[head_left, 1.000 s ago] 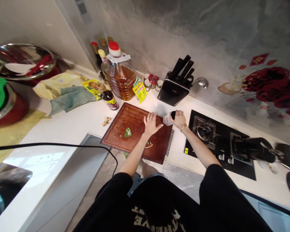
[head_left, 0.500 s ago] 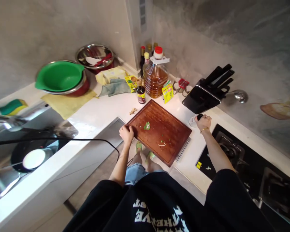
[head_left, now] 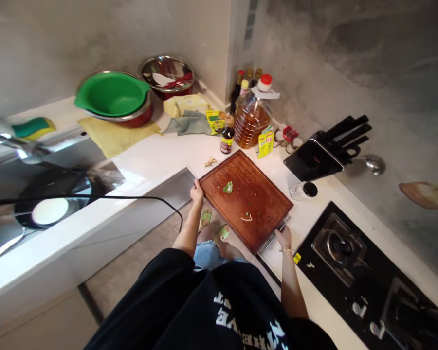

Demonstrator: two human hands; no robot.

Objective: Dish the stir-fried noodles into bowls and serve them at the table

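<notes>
The left hand (head_left: 197,190) grips the far-left corner of the wooden cutting board (head_left: 251,201), fingers curled over its edge. The right hand (head_left: 284,237) is closed on the metal handle (head_left: 273,238) at the board's opposite side. The board lies flat on the white surface (head_left: 160,155) between the two hands. A green scrap (head_left: 228,187) sits on it just right of the left hand, and smaller bits lie nearer the right hand. Beyond the right hand stand a small white container with a black lid (head_left: 304,190) and a knife block (head_left: 319,158). The stove (head_left: 350,262) is just to the right hand's right. Beyond the left hand are a dark sauce bottle (head_left: 226,139) and an oil jug (head_left: 253,119).
</notes>
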